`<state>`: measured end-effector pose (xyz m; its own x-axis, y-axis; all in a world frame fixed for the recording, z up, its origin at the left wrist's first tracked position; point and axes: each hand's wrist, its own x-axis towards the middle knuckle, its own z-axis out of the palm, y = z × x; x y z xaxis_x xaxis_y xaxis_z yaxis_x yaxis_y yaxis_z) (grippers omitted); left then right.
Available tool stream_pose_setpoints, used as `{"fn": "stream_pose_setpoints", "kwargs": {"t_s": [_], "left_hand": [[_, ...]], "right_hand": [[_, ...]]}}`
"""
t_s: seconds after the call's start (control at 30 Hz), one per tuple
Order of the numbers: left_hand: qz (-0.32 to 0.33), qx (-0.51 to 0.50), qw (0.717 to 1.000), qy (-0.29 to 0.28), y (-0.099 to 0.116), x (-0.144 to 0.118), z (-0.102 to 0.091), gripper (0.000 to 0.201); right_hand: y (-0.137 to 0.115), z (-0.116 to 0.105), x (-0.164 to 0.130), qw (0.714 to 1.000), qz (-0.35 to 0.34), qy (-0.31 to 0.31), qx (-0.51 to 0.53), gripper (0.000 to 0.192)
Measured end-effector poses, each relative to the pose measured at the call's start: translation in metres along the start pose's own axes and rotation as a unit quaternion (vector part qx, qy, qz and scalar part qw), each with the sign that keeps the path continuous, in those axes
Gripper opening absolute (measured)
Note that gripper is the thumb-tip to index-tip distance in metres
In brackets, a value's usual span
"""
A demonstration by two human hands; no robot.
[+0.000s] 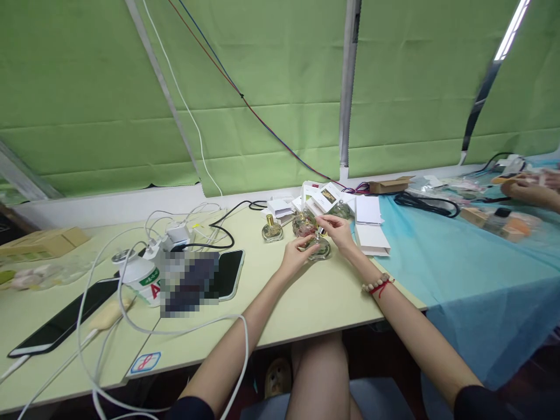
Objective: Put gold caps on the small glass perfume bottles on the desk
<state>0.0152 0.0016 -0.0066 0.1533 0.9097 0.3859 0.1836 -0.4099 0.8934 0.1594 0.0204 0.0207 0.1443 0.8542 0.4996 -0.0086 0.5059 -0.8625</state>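
A clear glass perfume bottle (322,251) stands on the pale yellow table between my two hands. My left hand (296,256) is closed on the bottle's left side near its shoulder. From the right, the fingers of my right hand (339,233) pinch the silver spray top (321,231) of the same bottle. Just behind, a second perfume bottle (301,224) with a pinkish tint is partly covered by my fingers. To the left stands a perfume bottle with a gold top (272,229). Another glass bottle (342,210) shows behind my right hand.
White boxes (324,197) are piled at the back, and more white cartons (371,239) lie right of my hands. Phones (230,274), a white bottle (142,280) and looping cables (184,333) occupy the left. Another person's hand (531,189) is over the blue cloth (437,251) at right.
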Motion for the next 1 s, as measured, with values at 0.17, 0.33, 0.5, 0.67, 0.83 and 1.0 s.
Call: {"fn": "stream_pose_setpoints", "kwargs": {"t_s": [0.17, 0.33, 0.5, 0.67, 0.83, 1.0], "left_hand": [[0.017, -0.019, 0.999, -0.04, 0.005, -0.002, -0.001, 0.039], [0.027, -0.006, 0.999, -0.042, 0.006, -0.003, -0.001, 0.038], [0.052, 0.02, 0.997, -0.049, 0.008, -0.003, -0.001, 0.033], [0.105, 0.145, 0.983, -0.049, 0.008, 0.0, -0.015, 0.029], [0.078, 0.267, 0.957, 0.08, 0.003, 0.005, -0.04, 0.035], [0.019, 0.334, 0.919, 0.208, -0.003, 0.008, -0.054, 0.029]], "right_hand": [[-0.001, 0.002, -0.005, 0.991, -0.064, -0.079, -0.084, 0.025], [0.001, 0.001, -0.006, 0.989, -0.062, -0.095, -0.096, 0.023], [0.004, 0.0, -0.008, 0.987, -0.031, -0.144, -0.071, 0.023], [0.012, 0.001, -0.007, 0.987, 0.013, -0.152, -0.048, 0.037], [0.024, -0.01, 0.004, 0.996, 0.088, 0.026, 0.015, 0.043], [0.036, -0.03, 0.011, 0.979, 0.069, 0.168, -0.088, 0.043]]}}
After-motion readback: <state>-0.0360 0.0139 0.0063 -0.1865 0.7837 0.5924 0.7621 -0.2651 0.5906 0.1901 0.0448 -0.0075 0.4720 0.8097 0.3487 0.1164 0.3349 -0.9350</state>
